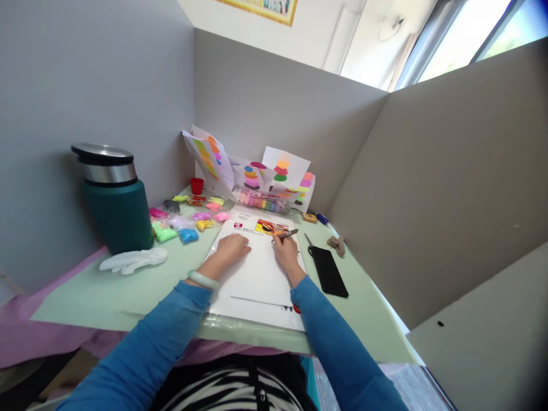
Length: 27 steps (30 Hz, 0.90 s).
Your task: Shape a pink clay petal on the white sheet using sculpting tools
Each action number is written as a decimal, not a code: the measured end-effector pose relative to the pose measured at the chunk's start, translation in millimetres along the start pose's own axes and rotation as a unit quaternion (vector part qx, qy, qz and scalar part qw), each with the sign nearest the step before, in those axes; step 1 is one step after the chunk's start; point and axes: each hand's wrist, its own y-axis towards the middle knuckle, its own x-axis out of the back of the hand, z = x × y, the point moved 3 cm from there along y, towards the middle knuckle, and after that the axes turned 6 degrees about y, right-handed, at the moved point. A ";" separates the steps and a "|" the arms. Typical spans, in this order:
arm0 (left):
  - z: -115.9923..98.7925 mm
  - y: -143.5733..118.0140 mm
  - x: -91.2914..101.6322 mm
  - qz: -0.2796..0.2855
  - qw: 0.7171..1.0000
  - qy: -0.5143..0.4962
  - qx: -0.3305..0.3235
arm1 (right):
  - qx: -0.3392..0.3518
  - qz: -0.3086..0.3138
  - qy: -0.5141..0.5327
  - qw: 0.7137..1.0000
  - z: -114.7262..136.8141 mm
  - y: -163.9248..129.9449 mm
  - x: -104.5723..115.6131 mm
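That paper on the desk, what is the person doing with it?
A person in blue sleeves sits at a green desk. The right hand holds a pen with its tip near the small colourful picture at the top of the white paper. The left hand lies flat on the paper. Small bags of coloured clay lie to the left, beside a green flask. A black phone lies to the right.

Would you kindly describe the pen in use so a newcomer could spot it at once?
Start at the white sheet in the middle of the green desk. At its top, beside the orange picture, the right hand grips a slim dark pen, the only tool held.
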 end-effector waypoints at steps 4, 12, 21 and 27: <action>-0.3 -0.2 0.8 0.000 1.000 -0.004 -0.002 | 0.006 0.003 -0.009 1.000 0.9 -0.2 0.0; -0.3 -0.6 0.7 0.004 1.000 0.003 -0.001 | 0.011 -0.001 -0.016 1.000 0.9 -0.6 0.8; -0.9 -1.5 1.5 0.005 1.000 -0.005 -0.001 | 0.022 0.000 0.005 1.000 -1.0 -1.7 1.0; -1.4 -2.1 2.3 -0.002 1.000 0.001 -0.009 | 0.019 0.001 -0.011 1.000 -0.9 -3.7 2.9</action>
